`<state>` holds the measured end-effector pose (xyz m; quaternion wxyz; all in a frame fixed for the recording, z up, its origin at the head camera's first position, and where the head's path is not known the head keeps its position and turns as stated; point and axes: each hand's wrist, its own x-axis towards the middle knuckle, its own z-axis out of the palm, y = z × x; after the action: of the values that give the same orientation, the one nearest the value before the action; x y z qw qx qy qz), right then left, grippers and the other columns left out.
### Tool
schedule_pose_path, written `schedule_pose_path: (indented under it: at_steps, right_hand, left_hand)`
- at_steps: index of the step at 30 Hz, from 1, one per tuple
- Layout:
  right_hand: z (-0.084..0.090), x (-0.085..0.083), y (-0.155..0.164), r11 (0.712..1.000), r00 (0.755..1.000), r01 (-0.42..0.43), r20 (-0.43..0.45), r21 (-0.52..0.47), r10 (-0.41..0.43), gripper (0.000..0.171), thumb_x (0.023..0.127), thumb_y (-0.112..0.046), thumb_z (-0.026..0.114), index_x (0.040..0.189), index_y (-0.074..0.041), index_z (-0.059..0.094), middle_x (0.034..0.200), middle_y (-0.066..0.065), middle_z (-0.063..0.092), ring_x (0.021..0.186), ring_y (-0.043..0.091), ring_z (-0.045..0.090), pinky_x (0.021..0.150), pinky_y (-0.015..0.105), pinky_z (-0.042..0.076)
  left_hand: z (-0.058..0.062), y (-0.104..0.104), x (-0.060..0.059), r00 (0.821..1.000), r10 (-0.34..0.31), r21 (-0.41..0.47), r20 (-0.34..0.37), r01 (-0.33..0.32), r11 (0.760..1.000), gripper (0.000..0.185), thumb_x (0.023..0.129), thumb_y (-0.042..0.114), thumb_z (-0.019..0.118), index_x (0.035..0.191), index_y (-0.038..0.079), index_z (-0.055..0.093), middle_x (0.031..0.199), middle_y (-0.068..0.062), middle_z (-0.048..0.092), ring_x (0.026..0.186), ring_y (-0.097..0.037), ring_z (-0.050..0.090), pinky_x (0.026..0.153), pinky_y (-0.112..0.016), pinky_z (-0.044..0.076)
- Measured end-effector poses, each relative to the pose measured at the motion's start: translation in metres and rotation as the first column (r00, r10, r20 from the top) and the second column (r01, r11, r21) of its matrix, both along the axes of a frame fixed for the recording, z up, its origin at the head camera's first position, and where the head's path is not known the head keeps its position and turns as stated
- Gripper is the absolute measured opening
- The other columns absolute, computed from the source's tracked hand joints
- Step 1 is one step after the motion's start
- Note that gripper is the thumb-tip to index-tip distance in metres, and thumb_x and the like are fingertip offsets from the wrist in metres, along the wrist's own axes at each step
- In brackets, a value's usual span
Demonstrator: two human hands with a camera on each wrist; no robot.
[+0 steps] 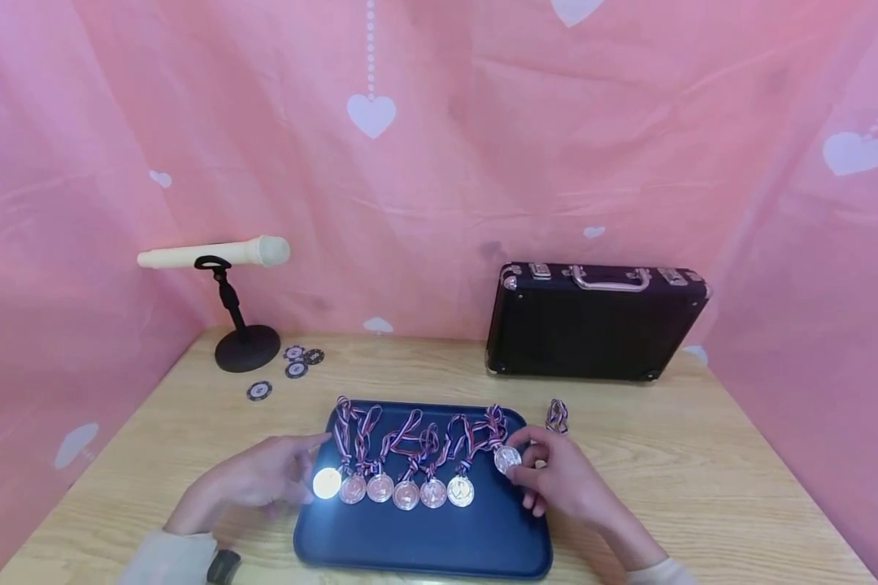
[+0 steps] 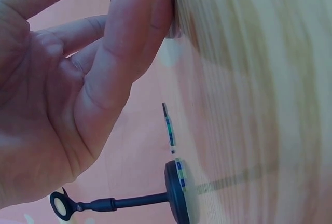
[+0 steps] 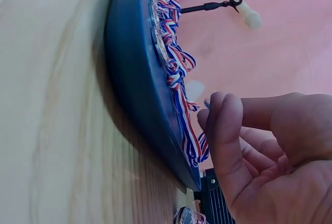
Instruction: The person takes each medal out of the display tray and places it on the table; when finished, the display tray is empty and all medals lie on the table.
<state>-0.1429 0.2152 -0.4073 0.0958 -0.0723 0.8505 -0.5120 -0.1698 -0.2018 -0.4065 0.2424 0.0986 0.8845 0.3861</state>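
Observation:
A dark blue tray (image 1: 424, 543) holds a row of several silver-coloured medals, each with a knotted red, white and blue ribbon. My right hand (image 1: 563, 479) pinches the rightmost medal (image 1: 508, 460) between thumb and fingers over the tray's right side, its ribbon (image 1: 494, 424) trailing toward the back. At the tray's left edge, my left hand (image 1: 267, 475) has its fingers loosely extended beside the leftmost medal (image 1: 327, 483), which shines with glare. Whether the left fingertips touch that medal is unclear. The left wrist view cuts those fingertips off.
Another ribbon (image 1: 557, 416) lies on the wooden table right of the tray, partly behind my right hand. A black briefcase (image 1: 593, 325) stands at the back right. At the back left are a white microphone (image 1: 219, 253) on a black stand (image 1: 247, 348) and several poker chips (image 1: 259, 391).

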Motion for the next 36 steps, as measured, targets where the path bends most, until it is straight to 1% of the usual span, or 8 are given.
schedule_pose_path:
  at_steps: [6, 11, 16, 19, 25, 31, 33, 36]
  right_hand:
    - [0.000, -0.003, 0.004, 0.997, 0.999, 0.050, 0.012, -0.065, -0.050, 0.042, 0.096, -0.001, 0.073, 0.136, 0.001, 0.059, 0.082, 0.014, 0.069, 0.054, 0.023, 0.066, 0.048, 0.039, 0.060]
    - [0.003, -0.005, 0.006, 0.991, 0.996, 0.085, -0.021, -0.105, -0.088, 0.044, 0.096, 0.000, 0.072, 0.138, 0.000, 0.059, 0.085, 0.018, 0.071, 0.054, 0.021, 0.066, 0.049, 0.039, 0.061]
    - [0.011, -0.008, 0.013, 0.974, 0.986, 0.160, -0.026, -0.160, -0.167, 0.045, 0.095, 0.003, 0.071, 0.138, -0.002, 0.059, 0.084, 0.020, 0.071, 0.052, 0.019, 0.065, 0.048, 0.034, 0.059]
    - [0.019, -0.010, 0.023, 0.958, 0.974, 0.210, -0.043, -0.194, -0.223, 0.047, 0.094, 0.004, 0.071, 0.139, -0.003, 0.058, 0.081, 0.015, 0.072, 0.052, 0.017, 0.064, 0.049, 0.031, 0.058]
    - [0.034, -0.011, 0.050, 0.940, 0.942, 0.272, -0.143, -0.207, -0.304, 0.045, 0.098, 0.000, 0.071, 0.141, -0.003, 0.056, 0.078, -0.005, 0.075, 0.054, 0.014, 0.067, 0.050, 0.029, 0.060]
    - [0.036, -0.014, 0.080, 0.913, 0.914, 0.324, -0.169, -0.248, -0.370, 0.039, 0.099, 0.000, 0.070, 0.134, -0.009, 0.058, 0.078, -0.009, 0.076, 0.053, 0.013, 0.068, 0.050, 0.026, 0.058]
    - [0.029, -0.015, 0.089, 0.920, 0.921, 0.329, -0.145, -0.210, -0.363, 0.042, 0.098, 0.001, 0.070, 0.138, -0.006, 0.057, 0.077, -0.007, 0.075, 0.054, 0.013, 0.067, 0.052, 0.027, 0.059]
    - [0.015, -0.012, 0.101, 0.953, 0.956, 0.280, -0.057, -0.111, -0.288, 0.050, 0.097, 0.003, 0.068, 0.144, 0.003, 0.051, 0.077, 0.002, 0.073, 0.057, 0.015, 0.067, 0.054, 0.031, 0.061]
  left_hand:
    - [0.000, -0.002, 0.000, 0.999, -0.036, 0.043, -0.004, 0.036, 0.998, 0.087, 0.083, 0.001, 0.084, 0.161, 0.005, 0.043, 0.098, -0.009, 0.059, 0.055, -0.021, 0.056, 0.048, -0.029, 0.051]
    - [0.000, -0.002, 0.000, 0.999, -0.038, 0.047, 0.002, 0.038, 0.998, 0.087, 0.084, 0.001, 0.083, 0.161, 0.006, 0.043, 0.099, -0.008, 0.060, 0.055, -0.020, 0.055, 0.048, -0.029, 0.050]
    - [0.001, -0.001, 0.000, 0.999, -0.033, 0.037, -0.008, 0.034, 0.999, 0.088, 0.083, 0.001, 0.084, 0.161, 0.006, 0.043, 0.098, -0.008, 0.059, 0.054, -0.020, 0.056, 0.047, -0.029, 0.051]
    - [0.001, -0.001, 0.000, 1.000, -0.024, 0.030, -0.005, 0.024, 0.999, 0.088, 0.082, 0.001, 0.084, 0.161, 0.006, 0.044, 0.098, -0.008, 0.059, 0.054, -0.020, 0.056, 0.047, -0.029, 0.052]
    - [0.001, 0.000, 0.000, 1.000, -0.005, 0.021, -0.001, 0.005, 1.000, 0.089, 0.082, 0.000, 0.085, 0.161, 0.008, 0.044, 0.099, -0.008, 0.058, 0.056, -0.021, 0.057, 0.048, -0.030, 0.052]
    - [0.001, -0.002, 0.000, 1.000, -0.015, 0.027, -0.011, 0.015, 1.000, 0.090, 0.082, -0.001, 0.085, 0.161, 0.007, 0.043, 0.099, -0.008, 0.058, 0.056, -0.021, 0.058, 0.047, -0.032, 0.054]
    - [0.000, -0.002, 0.000, 1.000, -0.024, 0.031, -0.015, 0.024, 0.999, 0.090, 0.082, -0.001, 0.085, 0.161, 0.006, 0.043, 0.099, -0.008, 0.058, 0.056, -0.021, 0.058, 0.047, -0.032, 0.054]
    - [0.000, -0.002, 0.000, 0.999, -0.032, 0.035, -0.014, 0.033, 0.999, 0.090, 0.082, -0.001, 0.084, 0.161, 0.006, 0.042, 0.099, -0.009, 0.058, 0.055, -0.021, 0.057, 0.047, -0.033, 0.054]
